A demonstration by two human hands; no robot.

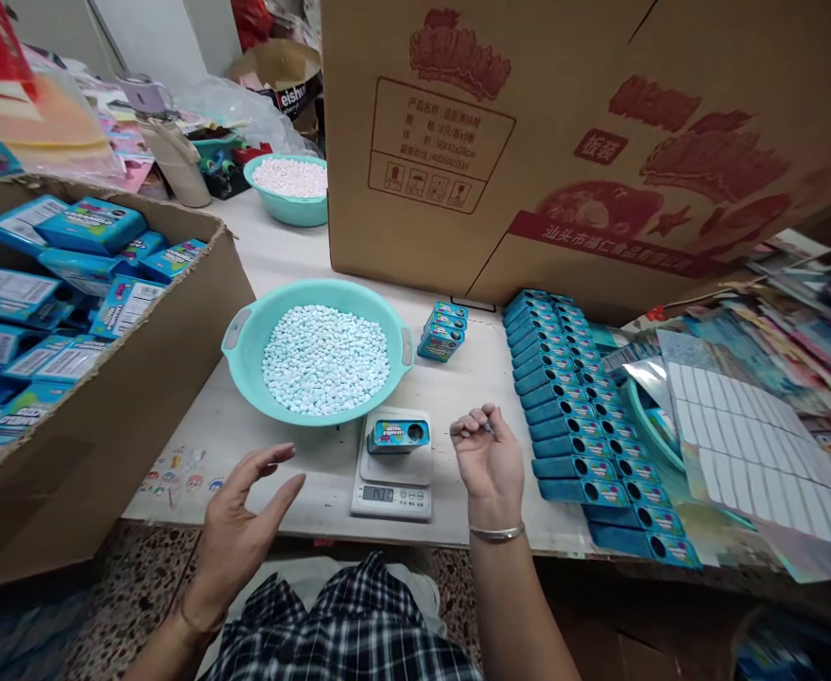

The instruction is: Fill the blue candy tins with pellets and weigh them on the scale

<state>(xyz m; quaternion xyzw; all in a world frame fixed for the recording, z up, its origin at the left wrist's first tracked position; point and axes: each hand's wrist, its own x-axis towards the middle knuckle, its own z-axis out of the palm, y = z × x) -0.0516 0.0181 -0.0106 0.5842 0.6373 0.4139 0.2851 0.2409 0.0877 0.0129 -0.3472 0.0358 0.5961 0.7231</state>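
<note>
Blue box (398, 435) sits on the scale (376, 473), near the front edge of the desk (322, 482). Left hand (234, 530) at its 8 o'clock: thumb and fingers apart, nothing between. Right hand (493, 468) at 3 to 4: fingers curled; cannot tell whether they grip anything. Step, judged: weighing. Next move likely calls for hands clear while the display (378, 494) settles. Bowl (240, 371) of pale pellets (326, 359): 10 to 11 o'clock.

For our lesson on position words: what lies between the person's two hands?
In the head view, a scale with a blue box on it lies between the left hand and right hand.
</note>
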